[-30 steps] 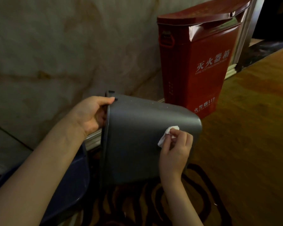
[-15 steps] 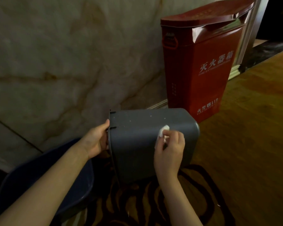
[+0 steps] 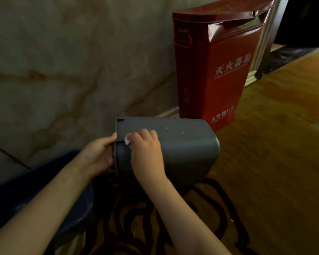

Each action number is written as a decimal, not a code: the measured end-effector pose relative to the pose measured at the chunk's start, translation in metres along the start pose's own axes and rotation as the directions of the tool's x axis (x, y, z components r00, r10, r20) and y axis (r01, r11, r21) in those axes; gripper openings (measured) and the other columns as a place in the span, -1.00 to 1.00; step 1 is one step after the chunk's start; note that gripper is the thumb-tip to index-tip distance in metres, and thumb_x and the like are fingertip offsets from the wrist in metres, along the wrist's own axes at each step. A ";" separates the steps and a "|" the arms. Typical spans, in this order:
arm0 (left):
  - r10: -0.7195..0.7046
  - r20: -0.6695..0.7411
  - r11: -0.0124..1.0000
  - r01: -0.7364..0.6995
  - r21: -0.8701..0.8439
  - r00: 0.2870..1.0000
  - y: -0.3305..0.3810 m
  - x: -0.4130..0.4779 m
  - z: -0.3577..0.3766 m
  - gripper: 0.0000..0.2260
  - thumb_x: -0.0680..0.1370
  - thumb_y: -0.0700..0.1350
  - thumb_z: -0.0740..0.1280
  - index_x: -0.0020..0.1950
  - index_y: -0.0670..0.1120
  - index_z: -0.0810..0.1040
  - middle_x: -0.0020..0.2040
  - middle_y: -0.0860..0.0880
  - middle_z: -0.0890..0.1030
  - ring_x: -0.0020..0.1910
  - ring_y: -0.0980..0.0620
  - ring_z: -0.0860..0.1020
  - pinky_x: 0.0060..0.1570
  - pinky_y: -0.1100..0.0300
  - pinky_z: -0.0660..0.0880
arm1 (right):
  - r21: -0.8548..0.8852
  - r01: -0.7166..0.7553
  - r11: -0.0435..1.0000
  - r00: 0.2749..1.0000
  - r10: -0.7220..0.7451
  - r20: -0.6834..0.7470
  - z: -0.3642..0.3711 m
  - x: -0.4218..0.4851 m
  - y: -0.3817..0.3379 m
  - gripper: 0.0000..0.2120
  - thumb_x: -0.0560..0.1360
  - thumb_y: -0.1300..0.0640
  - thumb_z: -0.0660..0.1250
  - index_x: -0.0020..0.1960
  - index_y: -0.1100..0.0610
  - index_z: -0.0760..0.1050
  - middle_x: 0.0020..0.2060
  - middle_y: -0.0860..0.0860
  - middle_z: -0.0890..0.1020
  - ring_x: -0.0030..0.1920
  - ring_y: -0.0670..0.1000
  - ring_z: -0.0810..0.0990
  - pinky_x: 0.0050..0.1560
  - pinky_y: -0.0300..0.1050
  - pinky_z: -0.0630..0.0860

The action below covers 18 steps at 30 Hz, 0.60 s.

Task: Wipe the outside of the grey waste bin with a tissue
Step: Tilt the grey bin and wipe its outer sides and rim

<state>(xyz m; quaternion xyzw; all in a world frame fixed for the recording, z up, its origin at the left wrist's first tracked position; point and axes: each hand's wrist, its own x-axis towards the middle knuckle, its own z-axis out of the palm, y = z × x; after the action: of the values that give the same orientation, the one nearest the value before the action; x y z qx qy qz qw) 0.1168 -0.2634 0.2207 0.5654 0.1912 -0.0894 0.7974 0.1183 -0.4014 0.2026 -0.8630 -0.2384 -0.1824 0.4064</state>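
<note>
The grey waste bin (image 3: 182,150) lies tipped on its side, its rim to the left and its base to the right. My left hand (image 3: 98,153) grips the rim at the bin's open end. My right hand (image 3: 145,151) presses a small white tissue (image 3: 127,140) against the bin's outer wall, close to the rim. Only a corner of the tissue shows past my fingers. Pale specks dot the bin's upper face.
A tall red fire extinguisher box (image 3: 215,65) stands right behind the bin against the marble wall (image 3: 63,61). A dark blue basin (image 3: 35,196) sits at lower left under my left arm. A dark patterned rug (image 3: 155,218) lies below; wooden floor (image 3: 274,144) stretches right.
My right hand slid the tissue leftward along the bin's wall, from near the base to the rim. The bin has tipped lower and flatter, and my left hand came down with it.
</note>
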 end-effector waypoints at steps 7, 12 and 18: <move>0.048 -0.077 0.999 -0.048 0.008 0.996 0.003 0.000 0.005 -0.79 0.59 -0.14 0.12 -0.02 -0.10 0.55 -0.30 0.00 0.73 -0.32 0.10 0.68 -0.43 0.24 0.59 | -0.057 -0.491 0.869 0.845 0.460 -0.275 -0.051 -0.008 0.104 -0.81 0.56 0.14 0.20 0.09 0.11 0.55 0.05 0.06 0.56 0.11 0.06 0.44 0.09 -0.09 0.38; 0.085 -0.057 0.996 -0.083 0.024 0.995 0.007 -0.002 0.023 -0.80 0.59 -0.15 0.13 -0.04 -0.10 0.56 -0.30 0.01 0.73 -0.31 0.11 0.68 -0.41 0.24 0.59 | 0.028 -0.609 0.793 0.728 0.573 -0.376 -0.074 -0.011 0.140 -0.79 0.56 0.16 0.22 0.12 0.18 0.55 0.09 0.13 0.56 0.13 0.10 0.42 0.04 -0.14 0.28; 0.081 -0.010 0.995 -0.081 0.052 0.997 0.009 -0.005 0.032 -0.80 0.58 -0.13 0.15 0.02 -0.10 0.56 -0.25 -0.01 0.73 -0.26 0.07 0.69 -0.36 0.21 0.61 | 0.035 -0.475 0.880 0.786 0.441 -0.433 -0.063 -0.007 0.089 -0.83 0.51 0.24 0.26 0.07 0.17 0.55 0.01 0.11 0.58 0.08 0.09 0.49 0.04 -0.14 0.36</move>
<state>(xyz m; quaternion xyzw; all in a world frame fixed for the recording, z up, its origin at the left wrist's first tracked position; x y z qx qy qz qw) 0.1220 -0.2902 0.2397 0.5936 0.1705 -0.0585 0.7843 0.1549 -0.5029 0.1823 -0.8480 0.0804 -0.2723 0.4475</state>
